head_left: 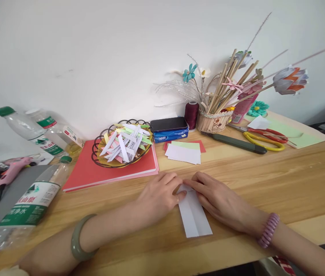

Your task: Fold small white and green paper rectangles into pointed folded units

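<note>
A white strip of paper (195, 216) with a lengthwise crease lies on the wooden table in front of me. Its far end is between my two hands. My left hand (161, 193) pinches the far left corner, thumb on top of the paper. From the other side, my right hand (221, 197) presses its fingers on the far right corner, where a small flap seems folded over. The fingers partly cover that end. Just beyond my hands rests a small stack of white paper rectangles (184, 154), with green and red sheets beneath.
A basket of folded paper pieces (125, 143) sits on red paper (79, 163). Plastic bottles (32, 203) and a pink glue gun (14, 170) are at left. A tissue pack (168, 135), thread spool (191, 115), flower basket (214, 122), dark green cutter (238, 143) and scissors (266, 142) stand behind.
</note>
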A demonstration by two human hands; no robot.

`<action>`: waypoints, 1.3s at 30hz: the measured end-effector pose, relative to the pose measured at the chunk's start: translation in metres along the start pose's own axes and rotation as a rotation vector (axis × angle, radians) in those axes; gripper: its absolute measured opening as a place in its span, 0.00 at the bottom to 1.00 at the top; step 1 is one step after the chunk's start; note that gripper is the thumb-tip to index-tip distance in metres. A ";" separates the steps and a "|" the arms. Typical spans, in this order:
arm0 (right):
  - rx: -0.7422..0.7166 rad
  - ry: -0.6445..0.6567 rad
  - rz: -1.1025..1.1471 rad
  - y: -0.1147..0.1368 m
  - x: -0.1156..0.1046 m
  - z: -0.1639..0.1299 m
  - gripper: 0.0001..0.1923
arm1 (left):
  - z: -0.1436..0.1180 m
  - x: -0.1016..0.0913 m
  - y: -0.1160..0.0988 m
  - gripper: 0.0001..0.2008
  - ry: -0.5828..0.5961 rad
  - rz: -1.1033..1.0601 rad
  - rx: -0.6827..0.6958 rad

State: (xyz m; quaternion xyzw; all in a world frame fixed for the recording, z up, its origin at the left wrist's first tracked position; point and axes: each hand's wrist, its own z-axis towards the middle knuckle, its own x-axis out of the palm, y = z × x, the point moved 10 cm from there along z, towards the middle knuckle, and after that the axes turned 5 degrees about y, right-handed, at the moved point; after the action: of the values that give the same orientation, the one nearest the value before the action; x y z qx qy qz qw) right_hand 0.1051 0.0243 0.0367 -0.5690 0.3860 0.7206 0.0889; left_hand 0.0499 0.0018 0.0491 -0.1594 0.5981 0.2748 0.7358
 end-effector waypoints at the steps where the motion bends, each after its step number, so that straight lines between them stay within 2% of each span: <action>1: 0.001 0.009 -0.002 0.000 0.000 -0.001 0.18 | 0.000 -0.001 0.000 0.12 -0.014 0.005 0.005; 9: -0.040 0.036 -0.057 0.002 0.002 -0.003 0.18 | -0.005 0.000 -0.008 0.10 -0.025 0.079 0.076; 18: -0.034 0.044 -0.134 0.002 -0.010 -0.024 0.17 | -0.006 0.003 -0.010 0.09 -0.014 0.087 0.105; 24: -0.047 0.014 -0.024 0.006 -0.013 -0.042 0.15 | -0.008 0.010 -0.001 0.12 0.033 -0.044 0.094; 27: -0.123 0.016 0.016 0.019 -0.007 -0.045 0.16 | -0.007 0.015 0.007 0.15 0.094 -0.143 0.088; 29: -0.197 -0.026 -0.038 0.029 -0.006 -0.044 0.13 | -0.007 0.016 0.012 0.17 0.112 -0.172 0.076; 32: -0.275 -0.100 -0.145 0.039 -0.005 -0.040 0.11 | -0.005 0.008 0.013 0.17 0.041 -0.152 0.057; 36: -0.214 -0.170 -0.198 0.033 -0.006 -0.036 0.12 | -0.008 -0.022 0.001 0.10 -0.236 -0.162 0.024; 39: -0.148 -0.183 -0.230 0.027 -0.008 -0.036 0.11 | -0.010 -0.029 -0.021 0.11 -0.270 -0.104 0.094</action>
State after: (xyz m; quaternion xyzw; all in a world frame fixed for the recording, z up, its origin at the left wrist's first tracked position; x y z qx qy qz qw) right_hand 0.1192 -0.0151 0.0536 -0.5464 0.2544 0.7810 0.1636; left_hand 0.0506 -0.0269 0.0724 -0.1173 0.4970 0.2270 0.8293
